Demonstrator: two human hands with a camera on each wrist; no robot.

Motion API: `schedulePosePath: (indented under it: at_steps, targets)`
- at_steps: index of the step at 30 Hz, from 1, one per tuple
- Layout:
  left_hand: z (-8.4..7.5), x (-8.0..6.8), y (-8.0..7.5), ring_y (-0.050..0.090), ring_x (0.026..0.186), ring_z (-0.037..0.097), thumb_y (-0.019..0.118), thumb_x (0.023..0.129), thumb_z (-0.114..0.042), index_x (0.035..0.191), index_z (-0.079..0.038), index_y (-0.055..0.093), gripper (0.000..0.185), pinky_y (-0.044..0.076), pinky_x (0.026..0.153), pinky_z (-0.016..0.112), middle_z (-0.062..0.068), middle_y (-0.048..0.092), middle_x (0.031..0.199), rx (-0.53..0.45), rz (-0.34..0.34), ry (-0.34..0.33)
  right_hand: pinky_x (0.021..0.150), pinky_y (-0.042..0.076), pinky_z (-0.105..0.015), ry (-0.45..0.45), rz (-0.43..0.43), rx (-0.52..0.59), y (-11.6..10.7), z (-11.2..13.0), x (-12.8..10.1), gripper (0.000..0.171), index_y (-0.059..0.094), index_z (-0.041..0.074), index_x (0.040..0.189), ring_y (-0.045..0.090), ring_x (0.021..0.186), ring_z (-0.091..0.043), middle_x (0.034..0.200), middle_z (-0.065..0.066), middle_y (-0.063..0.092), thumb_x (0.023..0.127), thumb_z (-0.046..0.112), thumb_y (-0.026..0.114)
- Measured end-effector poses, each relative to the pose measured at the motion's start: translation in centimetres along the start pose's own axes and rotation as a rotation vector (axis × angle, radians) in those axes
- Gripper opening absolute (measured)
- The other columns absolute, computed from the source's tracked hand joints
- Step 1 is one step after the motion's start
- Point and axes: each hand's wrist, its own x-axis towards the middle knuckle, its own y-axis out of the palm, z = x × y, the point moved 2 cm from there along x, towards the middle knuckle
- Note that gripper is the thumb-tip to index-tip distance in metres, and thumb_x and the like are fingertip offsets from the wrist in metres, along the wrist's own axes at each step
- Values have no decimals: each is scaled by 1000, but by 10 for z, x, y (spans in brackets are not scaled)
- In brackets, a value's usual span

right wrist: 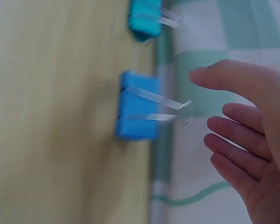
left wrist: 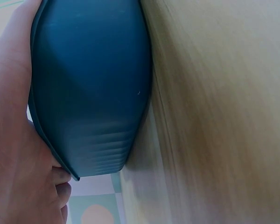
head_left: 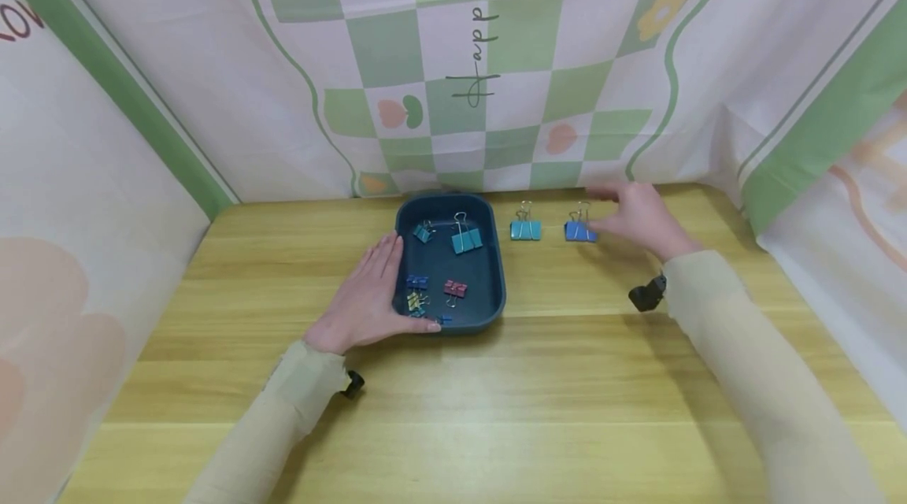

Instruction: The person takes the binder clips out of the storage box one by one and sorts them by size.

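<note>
The right grip (head_left: 641, 216), fingers parted and holding nothing, hovers just beside a blue clip (head_left: 581, 232) on the surface (head_left: 553, 386), where a careless brush could knock it askew, while the left grip (head_left: 363, 298) lies spread along a tray (head_left: 434, 261).

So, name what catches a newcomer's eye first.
Probably the dark blue tray on the wooden table, binder clips inside, the left hand at its rim. Then the teal binder clip and blue binder clip to its right, the right hand beside the blue one. Behind hangs checked cloth lettered "Happy".
</note>
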Motion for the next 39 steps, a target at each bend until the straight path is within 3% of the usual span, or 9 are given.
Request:
schedulePosePath:
  at_steps: [7,10,12,14,15,17,20,30,39]
  targets:
    - [0,0,0,0,155,23,46,64,-101,163,-2,4,145,4,123,38,13,1,170,0,-1,0,109,37,-62,-54,40,-21,-4,39,5,67,59,-4,137,55,124,-44,137,-26,58,82,24,87]
    - [0,-1,0,0,155,23,46,64,-101,163,-3,3,145,3,123,38,13,1,170,0,2,1,102,45,-58,-81,48,-30,1,53,7,67,60,-2,138,67,92,-37,136,-26,59,81,22,87]
    - [0,-1,0,-1,155,23,46,64,-101,163,-4,1,145,3,123,38,14,0,169,3,2,3,92,51,-53,-108,46,-39,6,62,8,67,61,-2,137,61,62,-30,133,-25,62,80,20,88]
    - [0,0,0,-2,155,23,46,64,-101,163,-3,1,146,3,123,38,14,0,169,7,3,4,87,52,-48,-137,49,-48,11,72,9,66,62,0,136,55,54,-25,132,-23,64,79,21,89]
    - [0,0,0,-2,155,23,46,64,-101,163,-3,2,146,3,123,37,14,0,169,9,2,4,87,52,-47,-154,53,-51,14,76,10,66,63,0,136,61,59,-27,131,-21,64,79,21,89]
    - [0,0,-1,-2,155,23,47,64,-101,163,-2,3,146,2,123,38,14,0,169,13,-1,6,94,52,-49,-188,60,-58,19,85,11,65,65,0,134,69,86,-31,131,-19,65,79,23,90]
    - [0,0,-1,-2,155,23,47,64,-101,162,-1,5,146,2,123,38,14,0,169,17,-1,7,104,46,-52,-222,86,-64,28,99,13,64,66,0,133,59,124,-36,132,-18,65,79,25,90]
    - [0,1,0,0,155,24,46,64,-102,162,0,6,147,4,123,39,14,1,169,18,2,10,105,46,-50,-266,160,-111,59,127,22,73,64,0,136,58,125,-34,135,-16,64,78,36,90]
    - [1,1,0,-1,155,24,45,64,-102,162,0,5,146,4,123,39,15,1,169,25,-1,16,105,47,-46,-247,208,-146,81,144,42,74,61,2,140,58,125,-32,136,-17,62,79,32,90]
